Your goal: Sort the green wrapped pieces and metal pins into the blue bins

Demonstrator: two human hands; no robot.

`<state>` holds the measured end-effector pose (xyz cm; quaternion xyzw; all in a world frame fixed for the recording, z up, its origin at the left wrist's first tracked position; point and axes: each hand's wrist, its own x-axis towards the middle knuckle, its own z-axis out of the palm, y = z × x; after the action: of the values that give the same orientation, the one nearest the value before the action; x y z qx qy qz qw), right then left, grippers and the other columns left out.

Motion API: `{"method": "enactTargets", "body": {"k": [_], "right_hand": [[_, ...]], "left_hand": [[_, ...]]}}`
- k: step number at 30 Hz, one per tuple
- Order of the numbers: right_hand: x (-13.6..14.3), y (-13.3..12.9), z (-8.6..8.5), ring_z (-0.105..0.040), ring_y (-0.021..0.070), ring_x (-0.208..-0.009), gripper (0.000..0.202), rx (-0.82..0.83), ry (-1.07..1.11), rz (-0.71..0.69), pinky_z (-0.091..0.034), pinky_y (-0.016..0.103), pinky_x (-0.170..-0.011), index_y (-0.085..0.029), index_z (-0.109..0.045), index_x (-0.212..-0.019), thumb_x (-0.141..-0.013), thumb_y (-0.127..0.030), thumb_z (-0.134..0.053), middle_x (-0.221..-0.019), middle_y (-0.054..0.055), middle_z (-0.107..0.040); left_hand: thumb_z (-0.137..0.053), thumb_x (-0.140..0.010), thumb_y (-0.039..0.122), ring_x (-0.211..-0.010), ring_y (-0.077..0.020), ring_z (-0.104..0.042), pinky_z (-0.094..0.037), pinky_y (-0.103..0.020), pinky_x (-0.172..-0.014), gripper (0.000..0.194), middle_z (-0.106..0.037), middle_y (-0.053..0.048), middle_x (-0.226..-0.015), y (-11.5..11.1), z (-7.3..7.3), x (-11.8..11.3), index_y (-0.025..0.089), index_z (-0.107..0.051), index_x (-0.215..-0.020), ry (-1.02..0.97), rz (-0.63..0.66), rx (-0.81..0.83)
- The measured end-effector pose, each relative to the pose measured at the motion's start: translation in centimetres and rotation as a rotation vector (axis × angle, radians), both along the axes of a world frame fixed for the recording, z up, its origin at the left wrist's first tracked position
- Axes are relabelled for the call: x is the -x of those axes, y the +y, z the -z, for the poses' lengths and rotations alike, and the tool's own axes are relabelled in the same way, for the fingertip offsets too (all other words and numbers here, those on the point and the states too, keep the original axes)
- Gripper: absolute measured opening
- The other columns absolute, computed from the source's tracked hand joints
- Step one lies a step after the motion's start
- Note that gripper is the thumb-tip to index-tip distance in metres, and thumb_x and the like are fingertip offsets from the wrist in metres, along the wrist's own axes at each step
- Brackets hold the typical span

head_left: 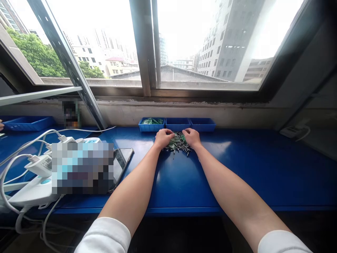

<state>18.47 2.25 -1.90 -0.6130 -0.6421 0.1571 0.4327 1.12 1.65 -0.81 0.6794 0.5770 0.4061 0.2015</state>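
Note:
A pile of thin dark and silver pieces (179,144), too small to name surely, lies on the blue table, with some clear green plastic film among them. At the pile's left edge, my left hand (163,138) has its thumb and fingers closed together over the green film. My right hand (192,137) reaches in from the other side, its fingertips pinched beside another bit of green. Whatever sits between the fingers of either hand is hidden. Just behind the hands stands a blue bin (152,125) with green plastic film in it.
Two more blue bins (178,123) adjoin it on the right. On the left are a white power strip (35,192) with plugs and cables, a phone (123,160) and a blurred-out patch. A metal post (79,75) rises there. Another person's hand (1,125) shows at the far left.

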Motion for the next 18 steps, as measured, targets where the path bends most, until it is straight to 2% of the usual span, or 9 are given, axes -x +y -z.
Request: {"method": "enactTargets", "body": {"k": [2, 5, 8, 11, 15, 18], "right_hand": [[0.2, -0.7, -0.5, -0.055, 0.0249, -0.107, 0.030, -0.040, -0.012, -0.035, -0.042, 0.035, -0.089, -0.024, -0.071, -0.090, -0.080, -0.044, -0.052, -0.101, 0.006, -0.068], [0.7, -1.6, -1.2, -0.049, 0.0251, -0.112, 0.024, -0.152, -0.058, -0.157, -0.038, 0.037, -0.095, -0.024, -0.071, -0.088, -0.071, -0.041, -0.064, -0.105, 0.004, -0.067], [1.0, -1.8, -1.3, -0.053, 0.0234, -0.103, 0.018, -0.225, -0.085, -0.239, -0.040, 0.035, -0.092, -0.022, -0.070, -0.079, -0.064, -0.031, -0.070, -0.095, 0.004, -0.068], [1.0, -1.4, -1.1, -0.058, 0.0188, -0.084, 0.011, -0.243, -0.003, -0.251, -0.045, 0.030, -0.080, -0.020, -0.069, -0.074, -0.068, -0.028, -0.065, -0.082, 0.003, -0.067], [0.6, -0.8, -0.9, -0.057, 0.0151, -0.071, 0.016, -0.259, 0.114, -0.181, -0.046, 0.028, -0.068, -0.017, -0.070, -0.077, -0.071, -0.029, -0.060, -0.084, 0.005, -0.066], [0.5, -0.8, -1.0, -0.056, 0.0139, -0.068, 0.014, -0.266, 0.153, -0.148, -0.046, 0.028, -0.067, -0.017, -0.069, -0.073, -0.070, -0.027, -0.060, -0.089, 0.005, -0.067]], "left_hand": [[-0.064, -0.071, 0.037, -0.086, -0.0208, -0.063, -0.048, -0.032, -0.081, 0.020, -0.071, -0.004, -0.087, 0.0, -0.1, 0.0, 0.020, -0.069, -0.080, -0.076, 0.020, -0.010], [-0.062, -0.073, 0.037, -0.079, -0.0175, -0.063, -0.049, -0.028, -0.075, 0.021, -0.070, -0.004, -0.083, 0.0, -0.4, -0.3, 0.018, -0.067, -0.079, -0.192, 0.041, -0.100], [-0.060, -0.074, 0.036, -0.076, -0.0160, -0.062, -0.049, -0.027, -0.073, 0.021, -0.069, -0.004, -0.081, -0.3, -0.7, -0.8, 0.016, -0.065, -0.079, -0.278, 0.063, -0.178], [-0.059, -0.075, 0.034, -0.081, -0.0167, -0.063, -0.050, -0.028, -0.077, 0.021, -0.069, -0.005, -0.085, -0.7, -0.9, -1.1, 0.016, -0.065, -0.082, -0.324, 0.142, -0.215], [-0.060, -0.070, 0.020, -0.096, -0.0187, -0.061, -0.047, -0.029, -0.087, 0.028, -0.069, -0.004, -0.102, -1.1, -0.8, -1.0, 0.018, -0.067, -0.097, -0.237, 0.206, -0.235], [-0.056, -0.069, 0.014, -0.096, -0.0185, -0.061, -0.046, -0.029, -0.090, 0.026, -0.069, -0.002, -0.101, -1.3, -0.7, -0.9, 0.019, -0.070, -0.091, -0.122, 0.148, -0.248]]}}
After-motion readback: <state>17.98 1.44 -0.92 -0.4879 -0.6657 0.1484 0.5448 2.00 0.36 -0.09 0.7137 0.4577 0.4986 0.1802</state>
